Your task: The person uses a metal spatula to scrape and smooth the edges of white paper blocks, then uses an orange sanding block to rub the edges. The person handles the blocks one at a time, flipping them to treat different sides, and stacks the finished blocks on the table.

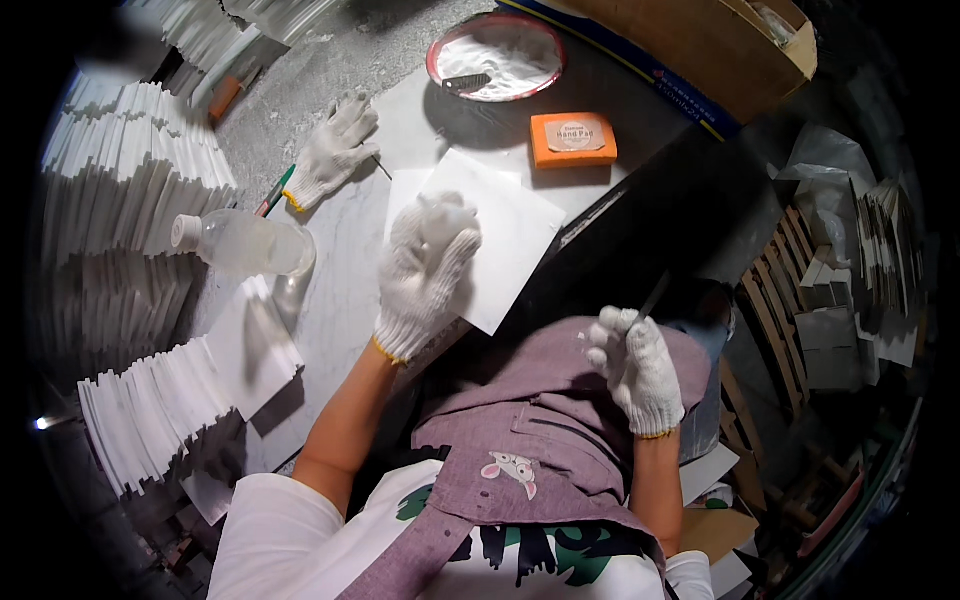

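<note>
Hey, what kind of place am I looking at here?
Probably a small workshop where white tiles or sheets are finished by hand. Stacks of white sheets fan out beside the dusty worktable, an orange sanding pad lies near a red-rimmed basin, and both hands wear work gloves.

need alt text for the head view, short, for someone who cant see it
A person's white-gloved left hand presses on a square white sheet on a grey worktable, while the gloved right hand grips a thin dark tool. An orange rectangular pad lies beyond.
</note>
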